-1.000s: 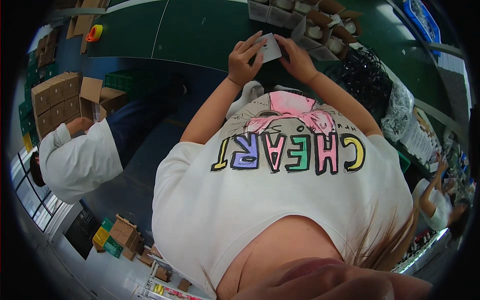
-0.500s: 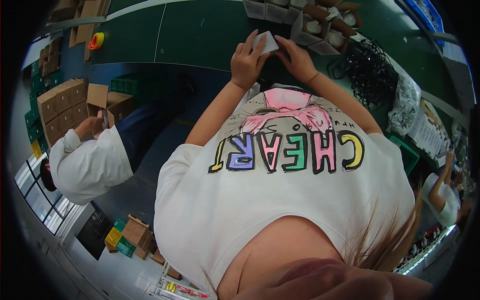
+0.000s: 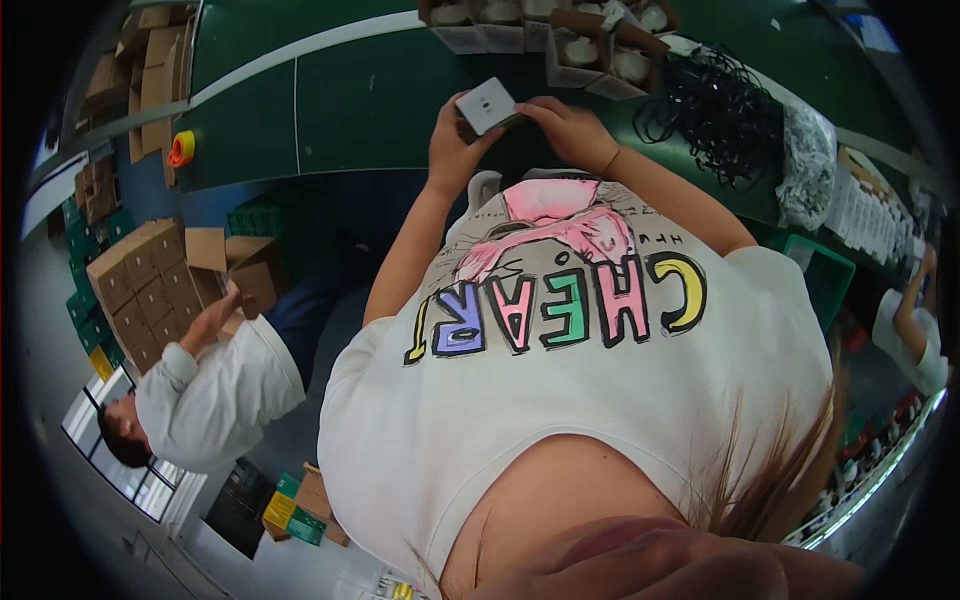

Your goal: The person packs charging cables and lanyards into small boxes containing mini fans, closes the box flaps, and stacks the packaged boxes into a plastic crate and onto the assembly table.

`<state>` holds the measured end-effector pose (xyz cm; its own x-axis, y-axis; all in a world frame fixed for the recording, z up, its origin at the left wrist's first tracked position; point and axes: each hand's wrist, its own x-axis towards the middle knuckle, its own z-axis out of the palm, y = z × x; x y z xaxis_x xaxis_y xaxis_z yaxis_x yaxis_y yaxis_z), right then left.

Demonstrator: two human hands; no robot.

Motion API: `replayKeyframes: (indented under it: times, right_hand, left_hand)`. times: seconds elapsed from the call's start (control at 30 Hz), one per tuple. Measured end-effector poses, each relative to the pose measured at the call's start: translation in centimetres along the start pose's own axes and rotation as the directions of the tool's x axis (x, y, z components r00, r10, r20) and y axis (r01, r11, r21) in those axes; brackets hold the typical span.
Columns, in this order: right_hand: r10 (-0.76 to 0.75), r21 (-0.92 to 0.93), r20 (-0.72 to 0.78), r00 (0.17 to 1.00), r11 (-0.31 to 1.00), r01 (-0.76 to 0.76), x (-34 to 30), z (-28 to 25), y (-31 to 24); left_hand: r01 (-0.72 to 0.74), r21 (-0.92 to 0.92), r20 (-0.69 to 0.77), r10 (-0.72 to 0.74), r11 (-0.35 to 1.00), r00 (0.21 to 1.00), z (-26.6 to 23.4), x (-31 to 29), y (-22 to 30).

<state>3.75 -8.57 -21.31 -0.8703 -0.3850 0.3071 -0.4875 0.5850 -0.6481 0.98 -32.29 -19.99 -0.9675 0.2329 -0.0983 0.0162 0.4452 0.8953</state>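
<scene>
Over the green table, a small white box [image 3: 485, 104] with dark marks on its upward face is between my hands. My left hand [image 3: 455, 150] is closed around its left and lower sides. From the right, my right hand [image 3: 570, 132] pinches the box's edge with its fingertips; some of those fingers are hidden beneath. Beyond the hands stand open cardboard cartons [image 3: 575, 78] with pale rounded items inside.
The green table [image 3: 370, 125] carries an orange-yellow tape roll [image 3: 181, 149] at its left end. To the right lie tangled black straps [image 3: 722, 120] and clear plastic bags [image 3: 806, 165]. A co-worker [image 3: 215, 400] handles an open carton [image 3: 255, 270] at left, beside stacked brown boxes [image 3: 145, 290].
The white box has turned, bringing its marked face up. Both hands have shifted slightly left and nearer in the picture. The whole view has swung, and the co-worker's arms have moved.
</scene>
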Motion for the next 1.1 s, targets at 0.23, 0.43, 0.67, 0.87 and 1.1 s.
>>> replayKeyframes:
  times: [0.23,0.43,0.67,0.87,1.1]
  right_hand:
    - [0.642,-0.182,-0.098,0.76,0.739,-0.648,-11.7,-5.1,4.0]
    - [0.532,-0.416,-0.331,0.779,0.659,-0.627,-16.1,-4.4,6.9]
    - [0.55,-0.218,-0.415,0.725,0.714,-0.666,-14.4,-11.9,10.4]
    - [0.405,-0.232,-0.454,0.794,0.806,-0.544,-8.6,-27.5,6.4]
    - [0.475,0.433,-0.446,0.758,0.856,-0.282,-5.3,-38.3,2.9]
  left_hand:
    - [0.208,-0.028,-0.328,-0.206,0.978,0.922,-6.1,3.4,-4.9]
    - [0.18,0.774,-0.233,0.008,0.607,0.973,-4.2,5.1,-9.9]
    - [0.138,0.905,-0.232,0.194,0.403,0.953,-11.8,14.5,-8.1]
    - [-0.397,0.657,-0.191,0.652,0.64,0.734,-3.7,15.1,12.1]
    - [-0.725,-0.03,0.022,0.726,0.688,0.687,9.7,12.4,27.0]
